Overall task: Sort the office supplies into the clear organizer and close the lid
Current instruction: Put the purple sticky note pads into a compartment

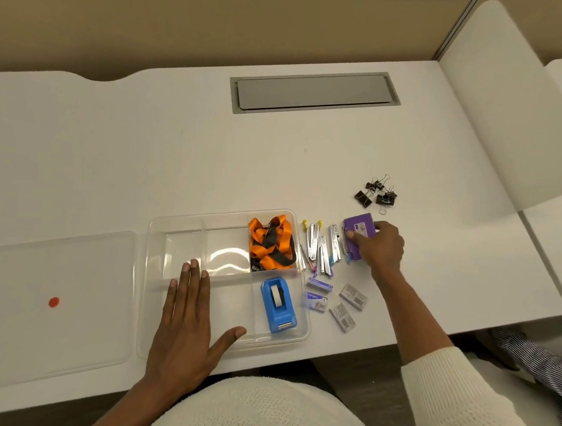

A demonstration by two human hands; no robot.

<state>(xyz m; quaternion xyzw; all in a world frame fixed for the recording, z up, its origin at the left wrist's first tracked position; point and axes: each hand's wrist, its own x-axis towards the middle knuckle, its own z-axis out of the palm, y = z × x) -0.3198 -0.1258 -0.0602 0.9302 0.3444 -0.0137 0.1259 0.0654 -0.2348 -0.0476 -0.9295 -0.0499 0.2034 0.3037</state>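
The white bench [146, 147] lay broad and bare beyond the clear organizer [161, 226], which sat close to the near edge, its flat lid [23, 313] just left of it. My left hand [186, 318] rested spread, palm down, over the organizer's near compartments. My right hand [380, 247] reached right of the shiny metal clips [320, 247], fingers pinching a smooth purple box [357, 230].

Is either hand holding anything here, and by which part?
The right hand grips the purple box at its near right end, box still on the desk. The left hand lies flat on the clear organizer, holding nothing.
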